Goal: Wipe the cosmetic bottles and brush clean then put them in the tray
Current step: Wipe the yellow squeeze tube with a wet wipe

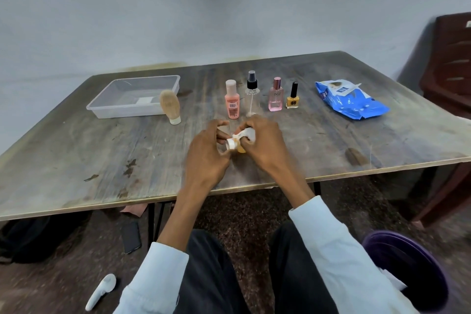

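Observation:
Above the table's near middle, my left hand [206, 153] grips a small bottle [235, 146] with a white cap and yellowish body. My right hand [262, 141] presses a crumpled white wipe [246, 134] against that bottle, fingers curled round the wipe. Behind my hands stand a peach bottle [232, 100], a clear spray bottle [252, 95], a pink perfume bottle [275, 95] and a yellow nail polish [293, 97] in a row. A beige brush [170, 104] stands upright beside the clear plastic tray [102, 107] at the back left; the tray holds no bottles.
A blue pack of wipes [351, 99] lies at the back right of the worn wooden table [102, 160]. A purple bin [407, 270] stands on the floor at my right. A dark chair [448, 64] is at the far right. A phone [131, 237] and a white object [100, 290] lie on the floor.

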